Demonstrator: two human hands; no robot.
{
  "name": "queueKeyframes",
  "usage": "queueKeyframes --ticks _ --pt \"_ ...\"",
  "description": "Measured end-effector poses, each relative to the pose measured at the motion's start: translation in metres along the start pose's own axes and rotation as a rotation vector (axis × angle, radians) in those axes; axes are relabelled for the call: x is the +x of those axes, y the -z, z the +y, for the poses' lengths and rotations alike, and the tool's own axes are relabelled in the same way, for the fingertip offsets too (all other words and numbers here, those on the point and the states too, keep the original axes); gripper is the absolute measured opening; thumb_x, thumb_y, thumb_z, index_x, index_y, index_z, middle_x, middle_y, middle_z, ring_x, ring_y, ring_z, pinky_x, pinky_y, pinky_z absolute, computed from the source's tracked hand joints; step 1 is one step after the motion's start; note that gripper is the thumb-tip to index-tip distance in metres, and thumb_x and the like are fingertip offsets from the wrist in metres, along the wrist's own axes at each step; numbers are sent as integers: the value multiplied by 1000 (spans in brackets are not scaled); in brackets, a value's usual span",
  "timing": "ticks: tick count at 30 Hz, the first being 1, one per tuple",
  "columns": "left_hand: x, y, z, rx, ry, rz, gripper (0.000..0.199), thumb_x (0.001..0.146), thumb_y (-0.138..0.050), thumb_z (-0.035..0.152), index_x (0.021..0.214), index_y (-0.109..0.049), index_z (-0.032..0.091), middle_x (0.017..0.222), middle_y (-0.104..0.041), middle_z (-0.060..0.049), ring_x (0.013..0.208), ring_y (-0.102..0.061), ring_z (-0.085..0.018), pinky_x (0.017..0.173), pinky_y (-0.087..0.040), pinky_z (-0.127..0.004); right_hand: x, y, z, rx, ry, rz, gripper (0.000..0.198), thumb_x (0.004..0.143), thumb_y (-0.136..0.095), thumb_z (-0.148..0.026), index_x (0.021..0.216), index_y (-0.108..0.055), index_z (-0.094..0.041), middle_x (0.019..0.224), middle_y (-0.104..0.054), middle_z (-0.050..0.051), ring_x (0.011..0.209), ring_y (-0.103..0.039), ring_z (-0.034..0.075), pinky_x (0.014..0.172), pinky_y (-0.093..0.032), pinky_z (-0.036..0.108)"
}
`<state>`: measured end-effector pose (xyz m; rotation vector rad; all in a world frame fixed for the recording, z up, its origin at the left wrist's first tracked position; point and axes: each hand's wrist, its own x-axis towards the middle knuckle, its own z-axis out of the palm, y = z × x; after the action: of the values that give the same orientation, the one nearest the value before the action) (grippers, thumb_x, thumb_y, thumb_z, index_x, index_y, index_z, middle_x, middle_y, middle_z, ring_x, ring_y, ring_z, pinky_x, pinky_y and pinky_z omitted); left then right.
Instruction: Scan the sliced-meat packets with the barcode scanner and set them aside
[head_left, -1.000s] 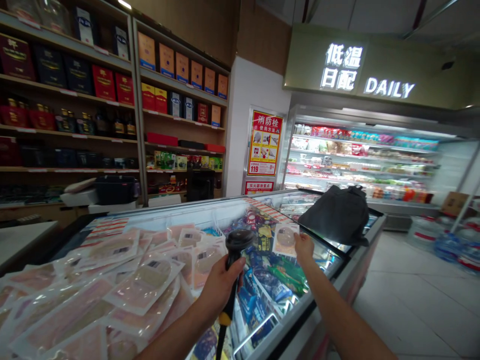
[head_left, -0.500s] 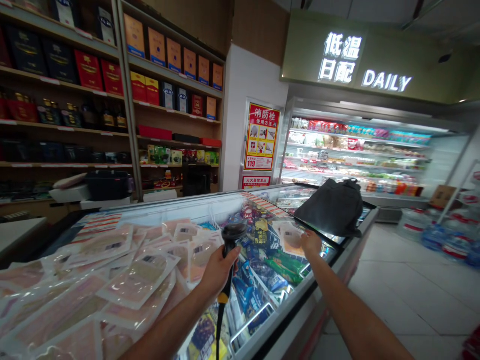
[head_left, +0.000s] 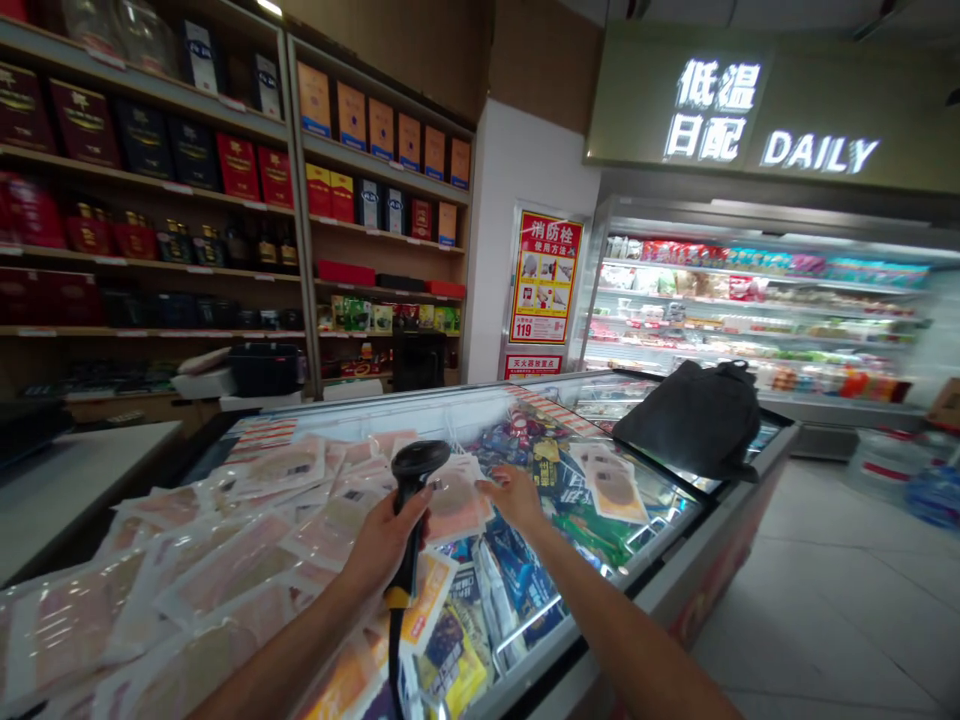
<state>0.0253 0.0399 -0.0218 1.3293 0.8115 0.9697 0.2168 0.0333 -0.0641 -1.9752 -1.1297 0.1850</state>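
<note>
My left hand [head_left: 394, 535] is wrapped round the handle of a black barcode scanner [head_left: 420, 460], held upright over the pile with its cable hanging down. Just right of the scanner, my right hand [head_left: 514, 497] has its fingers closed at the right edge of a flat, clear plastic packet [head_left: 454, 503] with pale, round contents. More such packets [head_left: 259, 570] lie heaped on the left part of the glass-topped freezer [head_left: 660, 590]. Farther right, a small stack of the same packets [head_left: 613, 482] rests on the glass.
A dark bag [head_left: 686, 420] sits on the freezer's far right part. Colourful bags [head_left: 525, 580] show beneath the glass. Shelves of boxed bottles [head_left: 240, 168] stand behind on the left, a lit chilled cabinet [head_left: 750, 310] at the back right. Water bottles [head_left: 889, 465] stand on the floor.
My right hand has let go of the packet on the right stack and moved left to a packet beside the scanner. The scanner has shifted left in my left hand. The view has turned left.
</note>
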Motion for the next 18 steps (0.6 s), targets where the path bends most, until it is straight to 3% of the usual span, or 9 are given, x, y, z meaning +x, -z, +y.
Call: queueKeyframes --ticks 5,12,15,18 --pt "-8 11 3 -2 2 30 30 59 -57 45 57 -48 16 40 -49 5 36 -43 -7 36 -32 -17 -18 -15 -19 -151 -69 -44 47 58 -53 -50 95 -53 -22 101 -57 6 97 -48 25 78 -34 40" --pt "-11 20 -3 17 17 58 30 61 -56 44 58 -48 16 40 -48 5 35 -42 -7 35 -32 -18 -19 -25 -27 -214 -72 7 42 51 -61 -46 83 -54 -19 96 -54 7 93 -48 24 74 -34 38" --pt "-9 20 -5 25 14 48 30 62 -54 45 59 -48 16 40 -48 5 35 -42 -7 36 -31 -18 -13 -29 -23 -115 -88 43 37 51 -61 -45 75 -55 -18 94 -54 7 89 -49 24 72 -35 36" --pt "-9 19 -3 16 7 34 29 62 -55 44 59 -47 16 40 -47 6 35 -41 -6 36 -31 -17 -6 -25 -12 176 -96 85 30 55 -56 -45 67 -52 -17 79 -58 4 77 -53 20 64 -38 30"
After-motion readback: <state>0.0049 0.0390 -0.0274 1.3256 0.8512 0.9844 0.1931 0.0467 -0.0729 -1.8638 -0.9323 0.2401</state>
